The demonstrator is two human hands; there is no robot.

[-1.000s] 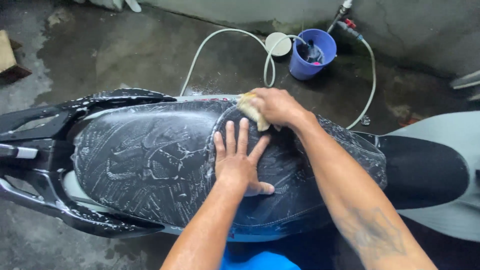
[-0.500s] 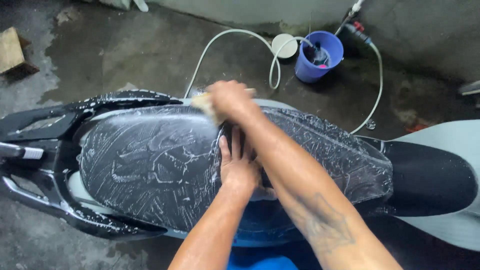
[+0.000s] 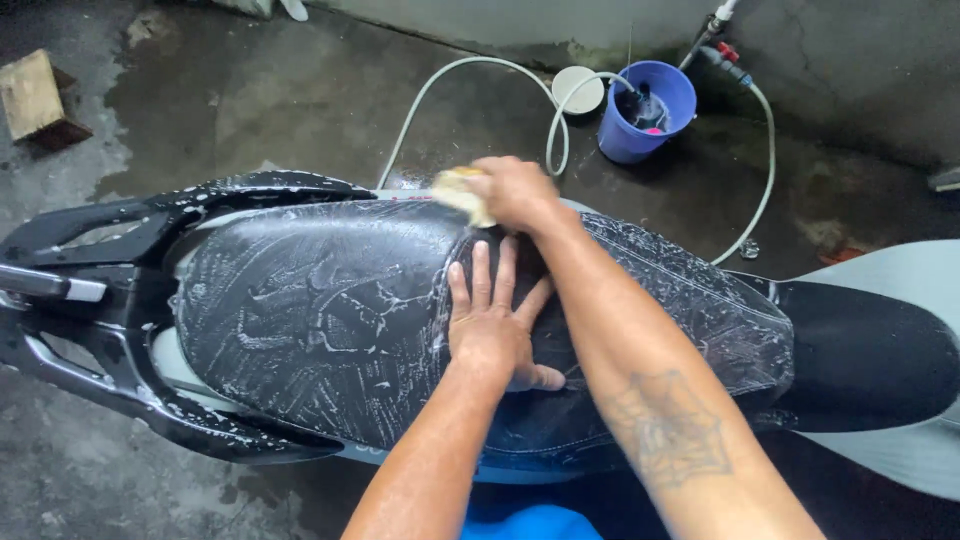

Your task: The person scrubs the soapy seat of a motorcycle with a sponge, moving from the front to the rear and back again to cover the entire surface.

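A black scooter seat [image 3: 320, 310], streaked with white soap suds, fills the middle of the view. My left hand [image 3: 495, 320] lies flat on the seat with the fingers spread. My right hand [image 3: 515, 190] is closed around a pale yellow sponge [image 3: 458, 190] and presses it on the far edge of the seat, just beyond my left hand. My right forearm crosses over the seat's right half.
A black grab rail [image 3: 110, 250] wraps the seat's left end. On the wet concrete floor beyond stand a blue bucket [image 3: 645, 115] with a white hose [image 3: 470, 75] looping to it and a round white lid [image 3: 578, 88]. A wooden block [image 3: 38, 100] lies at far left.
My right hand has slid the sponge leftward along the far edge of the seat. My left hand has stayed flat on the seat.
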